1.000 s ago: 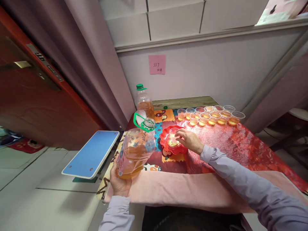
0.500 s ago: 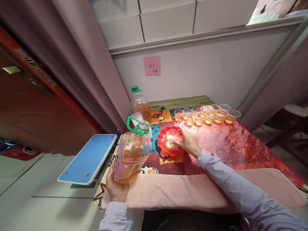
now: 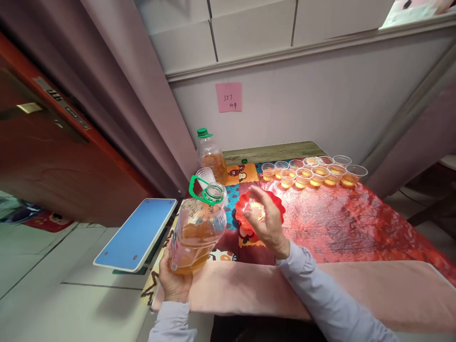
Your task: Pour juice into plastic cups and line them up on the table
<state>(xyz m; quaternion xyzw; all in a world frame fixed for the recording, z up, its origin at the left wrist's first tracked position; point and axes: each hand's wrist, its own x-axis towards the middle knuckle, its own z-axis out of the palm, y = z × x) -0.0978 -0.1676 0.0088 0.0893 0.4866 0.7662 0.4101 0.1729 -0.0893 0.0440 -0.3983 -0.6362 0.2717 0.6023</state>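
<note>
My left hand (image 3: 175,281) supports a large clear bottle (image 3: 197,232) from below and the side; the bottle leans slightly, its mouth uncapped, with a green handle ring and amber liquid inside. My right hand (image 3: 268,222) hovers over the near right part of a red scalloped plate (image 3: 278,204), thumb and fingers apart, with nothing in it. A clear cup (image 3: 257,209) stands on the plate, partly hidden by the fingers. Beyond the plate, several clear cups (image 3: 304,176) with yellow liquid stand in rows at the back right.
Another bottle (image 3: 213,164) with a green cap stands at the back left, beside stacked clear cups (image 3: 205,175). A loose green cap (image 3: 244,161) lies near the back edge. A pink cloth (image 3: 245,287) covers the front edge. A blue board (image 3: 137,233) is at the left.
My right hand has drawn back from the cup on the plate toward me and lifted, its fingers apart. My left hand still holds the bottle. The view has shifted slightly.
</note>
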